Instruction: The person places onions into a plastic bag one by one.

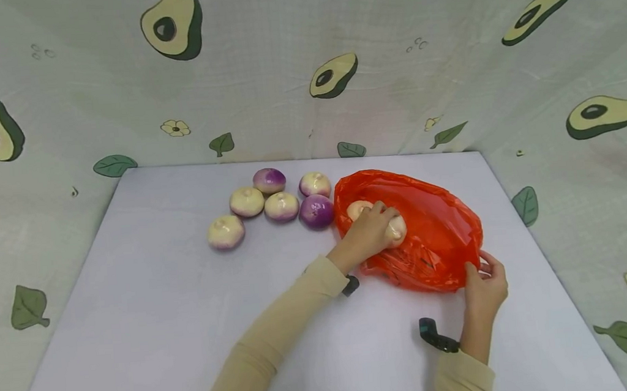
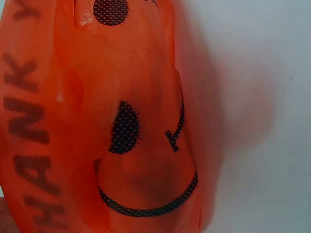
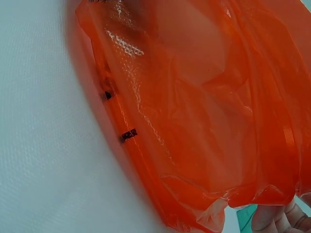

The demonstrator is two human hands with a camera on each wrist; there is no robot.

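A red plastic bag [image 1: 436,210] lies with its mouth spread open; black print shows on its side in the left wrist view. My left hand [image 1: 369,234] reaches over its near left rim, fingers curled over a purple-and-white onion [image 1: 396,232] inside. A second onion [image 1: 357,209] rests in the bag, left of those fingers. At the bag's near right corner, my right hand [image 1: 486,280] pinches the rim between thumb and fingers. The right wrist view shows the fingers [image 3: 272,218] below the bag's edge. From the left wrist, the bag hides nearly all of the hand.
Several glossy onions sit left of the bag, among them a purple onion [image 1: 316,212] close to its rim and a pale onion [image 1: 226,232] farthest left. They stand on a white table [image 1: 153,331]. An avocado-print cloth [image 1: 259,71] hangs behind it.
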